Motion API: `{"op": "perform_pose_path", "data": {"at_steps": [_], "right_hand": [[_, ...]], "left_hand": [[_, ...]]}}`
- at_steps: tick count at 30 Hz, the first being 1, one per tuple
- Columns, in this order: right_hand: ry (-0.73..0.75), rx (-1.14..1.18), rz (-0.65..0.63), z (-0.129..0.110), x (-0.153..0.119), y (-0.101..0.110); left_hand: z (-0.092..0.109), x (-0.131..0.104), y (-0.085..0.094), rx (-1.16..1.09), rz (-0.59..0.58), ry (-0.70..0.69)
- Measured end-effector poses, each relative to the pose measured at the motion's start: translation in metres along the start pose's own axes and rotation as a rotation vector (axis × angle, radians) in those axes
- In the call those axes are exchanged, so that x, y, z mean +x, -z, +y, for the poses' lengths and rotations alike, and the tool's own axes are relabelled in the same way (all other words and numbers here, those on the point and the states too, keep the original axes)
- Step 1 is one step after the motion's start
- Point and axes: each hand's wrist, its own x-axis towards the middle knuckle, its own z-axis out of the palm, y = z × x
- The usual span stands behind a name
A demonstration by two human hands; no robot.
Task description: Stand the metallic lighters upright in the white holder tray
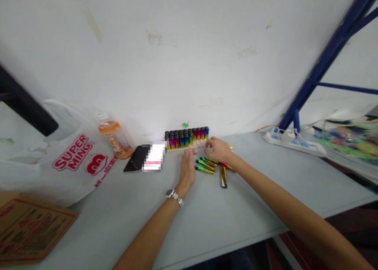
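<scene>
Shiny multicoloured lighters [186, 139] with black tops stand upright in rows in a white holder [199, 144] against the wall. My left hand [188, 165] is by the holder's front edge, fingers stretched out, with no held object visible. At the holder's right end my right hand [219, 148] has its fingers curled together; whatever may be between the fingertips is hidden. Between and below the hands lie several loose green-and-gold lighters [204, 169]. Another gold lighter [223, 178] lies apart, nearer the table's front edge. Red pieces show partly under my right wrist.
On the left are a phone [135, 158], a blurred white item [154, 156], an orange drink bottle [115, 138], a white plastic bag [73, 171] and a cardboard box [32, 230]. A power strip [295, 143] with cables lies right, near a blue metal frame [313, 75].
</scene>
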Motion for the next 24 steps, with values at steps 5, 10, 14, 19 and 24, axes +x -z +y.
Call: {"op": "perform_pose_path", "data": {"at_steps": [5,10,14,19,24], "right_hand": [[0.043,0.007,-0.178,-0.003,-0.012,0.004],[0.016,0.051,-0.244,0.001,-0.001,-0.002],[0.007,0.121,-0.228,0.001,0.007,-0.006],[0.073,0.242,-0.141,-0.008,0.006,-0.009],[0.127,0.521,-0.039,-0.019,0.002,-0.012]], "left_hand": [[-0.001,0.001,-0.001,0.005,0.014,-0.024],[0.0,0.002,0.0,0.026,0.019,-0.027],[0.001,0.004,0.001,0.052,0.055,-0.014],[0.0,0.006,0.003,0.068,0.11,-0.035],[0.005,0.005,0.005,0.039,0.118,-0.046]]}}
